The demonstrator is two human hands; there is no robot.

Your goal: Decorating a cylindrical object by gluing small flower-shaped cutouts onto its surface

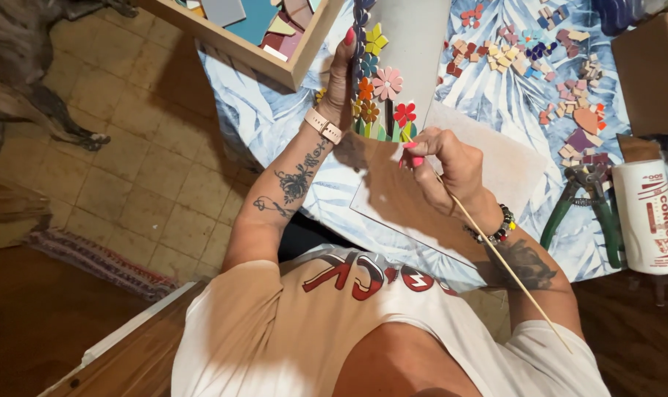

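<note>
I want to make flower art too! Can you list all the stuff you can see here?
Board: one, pale grey, on the table, partly covered with flowers.
Mosaic flowers: several, yellow, pink, orange, red, along the board's left edge.
Stick: one, thin, wooden, in the right hand.
Loose tile pieces: many, pink, red, blue, scattered on the tablecloth.
Nippers: one pair, green handles, right side.
Glue bottle: one, white, far right.
Wooden tray: one, holding tiles, top.
Dog: one, dark, on the floor.
Left hand: steadies the board's edge.
Right hand: pinches the stick.
</note>
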